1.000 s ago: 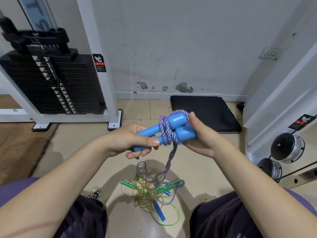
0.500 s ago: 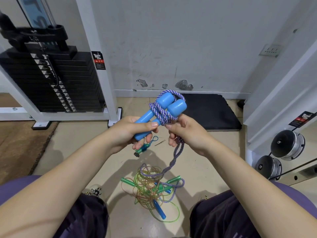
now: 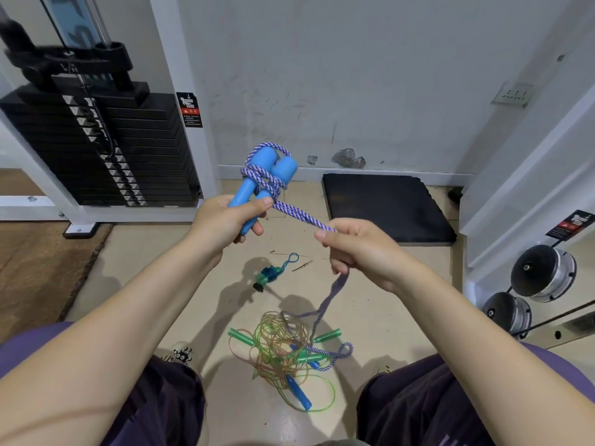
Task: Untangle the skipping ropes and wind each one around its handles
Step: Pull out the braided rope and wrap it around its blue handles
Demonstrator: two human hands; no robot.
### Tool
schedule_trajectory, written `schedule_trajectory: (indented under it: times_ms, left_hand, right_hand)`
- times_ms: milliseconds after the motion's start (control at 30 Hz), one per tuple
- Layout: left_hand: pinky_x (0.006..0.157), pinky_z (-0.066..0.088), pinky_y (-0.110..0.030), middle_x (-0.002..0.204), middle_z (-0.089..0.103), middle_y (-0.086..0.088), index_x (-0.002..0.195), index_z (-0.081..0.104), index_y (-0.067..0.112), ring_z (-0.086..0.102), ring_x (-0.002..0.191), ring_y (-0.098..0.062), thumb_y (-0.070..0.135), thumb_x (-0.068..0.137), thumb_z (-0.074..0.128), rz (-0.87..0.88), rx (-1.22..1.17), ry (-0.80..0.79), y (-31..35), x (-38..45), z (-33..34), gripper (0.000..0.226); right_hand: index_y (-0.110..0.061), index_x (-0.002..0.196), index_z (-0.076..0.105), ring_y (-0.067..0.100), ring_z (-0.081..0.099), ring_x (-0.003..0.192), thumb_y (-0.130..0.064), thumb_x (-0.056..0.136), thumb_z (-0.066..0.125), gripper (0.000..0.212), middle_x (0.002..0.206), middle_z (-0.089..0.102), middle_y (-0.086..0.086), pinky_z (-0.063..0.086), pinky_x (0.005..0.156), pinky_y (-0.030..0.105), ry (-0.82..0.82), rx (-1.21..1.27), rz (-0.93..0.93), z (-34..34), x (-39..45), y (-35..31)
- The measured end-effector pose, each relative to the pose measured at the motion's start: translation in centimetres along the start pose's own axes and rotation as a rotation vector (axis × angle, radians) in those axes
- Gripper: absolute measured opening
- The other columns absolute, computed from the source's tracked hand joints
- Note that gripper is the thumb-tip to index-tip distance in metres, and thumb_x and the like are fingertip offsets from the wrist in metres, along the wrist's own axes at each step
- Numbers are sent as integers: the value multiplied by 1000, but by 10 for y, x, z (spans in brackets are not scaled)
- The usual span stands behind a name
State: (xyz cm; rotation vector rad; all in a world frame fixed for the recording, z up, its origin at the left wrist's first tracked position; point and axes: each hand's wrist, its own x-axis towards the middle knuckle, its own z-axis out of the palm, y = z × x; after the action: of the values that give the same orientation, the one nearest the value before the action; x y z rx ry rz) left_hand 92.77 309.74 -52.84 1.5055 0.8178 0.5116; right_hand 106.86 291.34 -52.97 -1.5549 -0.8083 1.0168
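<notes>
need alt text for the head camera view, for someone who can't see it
A seated person's left hand grips two blue handles wound with purple-and-white rope, while the right hand pinches the rope taut. Its tail drops to a tangle of ropes on the floor.

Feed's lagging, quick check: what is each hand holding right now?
Left hand: grips the two blue plastic handles.
Right hand: pinches the purple-and-white braided rope, pulled taut from the handles.
</notes>
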Motion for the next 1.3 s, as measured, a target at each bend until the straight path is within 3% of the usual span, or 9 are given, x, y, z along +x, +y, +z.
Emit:
schedule_trajectory:
  times_ms: [267, 467, 533, 633, 800, 967, 1067, 1233, 1300]
  left_hand:
    - [38, 35, -15, 63, 61, -7, 82, 66, 9, 50, 47, -9, 29, 85, 74, 23, 0, 219, 0, 11, -23, 22]
    - [42, 37, -16, 53, 59, -3, 85, 66, 9, 45, 45, -7, 31, 86, 74, 63, 54, 137, -5, 3, -10, 23]
    - [50, 42, -21, 54, 61, -3, 85, 66, 10, 50, 52, -13, 32, 85, 74, 67, 40, 81, -5, 1, -5, 24]
    - [58, 43, -29, 57, 64, -3, 89, 66, 7, 54, 55, -18, 32, 86, 74, 58, 21, 16, -5, 0, -1, 26]
    - [56, 40, -27, 58, 63, -2, 93, 67, 4, 53, 56, -19, 32, 87, 73, 76, 20, -8, -3, -2, 2, 30]
    - [54, 40, -24, 59, 63, -3, 93, 67, 4, 53, 52, -15, 31, 88, 71, 97, 25, -83, 1, -6, 3, 28]
    - [51, 41, -20, 58, 63, -3, 91, 66, 5, 52, 51, -14, 29, 88, 70, 110, 61, -146, 3, -12, 8, 24]
    - [52, 41, -22, 58, 61, -5, 89, 65, 6, 51, 50, -15, 26, 89, 70, 109, 48, -223, 5, -17, 10, 20]
    - [53, 40, -24, 58, 60, -6, 90, 66, 5, 49, 50, -17, 25, 89, 70, 106, 49, -255, 6, -19, 10, 21]
  right_hand:
    - [-22, 62, 38, 13, 17, 46, -11, 89, 64, 39, 54, 23, 0, 14, 46, 25, 428, 158, -120, -62, -7, -20]
    - [-10, 95, 63, 12, 22, 36, -14, 88, 68, 9, 47, 36, -3, 14, 43, 21, 58, -116, 62, -55, -16, -16]
    - [-15, 86, 67, 16, 33, 40, -22, 82, 74, 10, 54, 42, 4, 25, 46, 25, -31, -143, 81, -50, -17, -13]
    - [-13, 71, 66, 19, 48, 48, -28, 74, 76, 18, 56, 52, 6, 41, 53, 26, -49, -143, 104, -45, -16, -13]
    - [-10, 111, 60, 18, 30, 35, -39, 83, 69, 41, 46, 41, 10, 33, 43, 23, -166, -157, 159, -40, -17, -9]
    - [-7, 81, 63, 24, 58, 53, -38, 77, 74, 33, 67, 60, 11, 53, 60, 31, -249, -154, 193, -34, -16, -10]
    - [-12, 103, 60, 22, 49, 40, -41, 80, 73, 40, 67, 57, 13, 49, 52, 33, -289, -169, 258, -24, -14, -5]
    - [1, 95, 66, 25, 62, 69, -35, 76, 74, 41, 80, 63, 12, 54, 78, 37, -187, -59, 163, -13, -8, -3]
    - [4, 104, 65, 20, 53, 57, -32, 81, 72, 43, 71, 58, 9, 50, 65, 33, -113, -18, 151, -8, -5, -1]
